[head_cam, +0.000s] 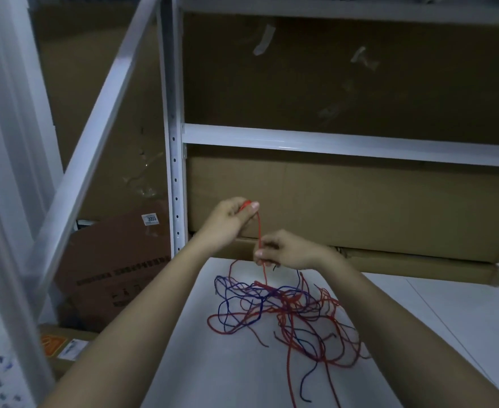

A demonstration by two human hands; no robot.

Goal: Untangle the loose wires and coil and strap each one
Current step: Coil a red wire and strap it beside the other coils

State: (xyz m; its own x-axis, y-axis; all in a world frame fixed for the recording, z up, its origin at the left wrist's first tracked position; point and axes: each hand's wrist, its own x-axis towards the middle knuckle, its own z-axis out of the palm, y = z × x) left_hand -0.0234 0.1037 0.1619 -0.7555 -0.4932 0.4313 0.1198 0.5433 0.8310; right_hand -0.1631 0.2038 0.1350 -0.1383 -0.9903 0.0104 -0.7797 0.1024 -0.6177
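Two hands work one red wire [259, 231]: the left hand [233, 214] pinches a small coil of it, the right hand [283, 251] pinches the strand just below. It looks light, limp and snag-prone, trailing into the red-and-blue tangle [283, 310] near the white surface's [227, 378] far edge.

Thin red wire [259, 231] end hidden inside left hand [233, 214]; tangled red and blue wire pile [283, 307] near strands cut off at bottom edge.

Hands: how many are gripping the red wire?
2. The left hand pinches the red wire up high; the right hand pinches it lower, above the tangle on the table.
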